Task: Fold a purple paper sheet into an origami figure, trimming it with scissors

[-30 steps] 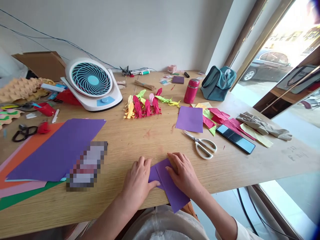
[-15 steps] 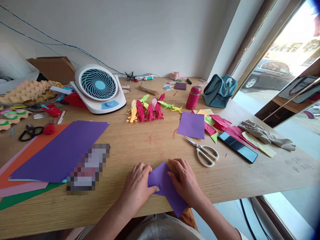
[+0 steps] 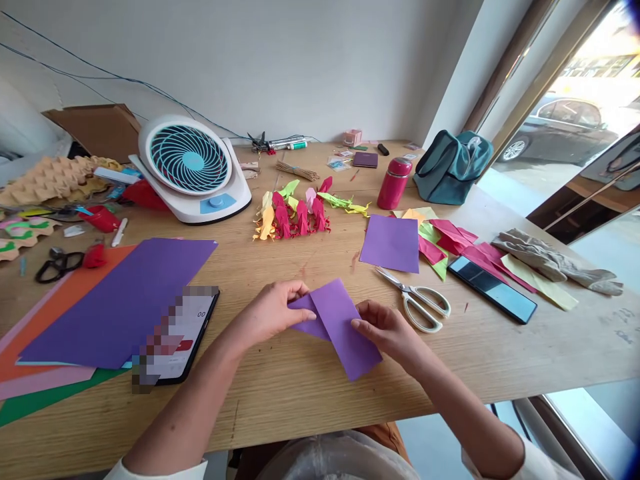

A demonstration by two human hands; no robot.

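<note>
A folded purple paper is lifted a little above the wooden table, near its front edge. My left hand pinches its left flap, fingers closed on the paper. My right hand grips its right edge between thumb and fingers. White-handled scissors lie just right of my right hand. A purple square sheet lies behind them.
A phone rests on large purple and orange sheets at the left. Several folded paper figures, a fan, a red bottle, a teal bag, another phone, paper scraps, gloves and black scissors lie around.
Both hands stopped pressing the purple paper flat at the table edge and raised it, carrying it farther onto the table. The camera view shifted slightly.
</note>
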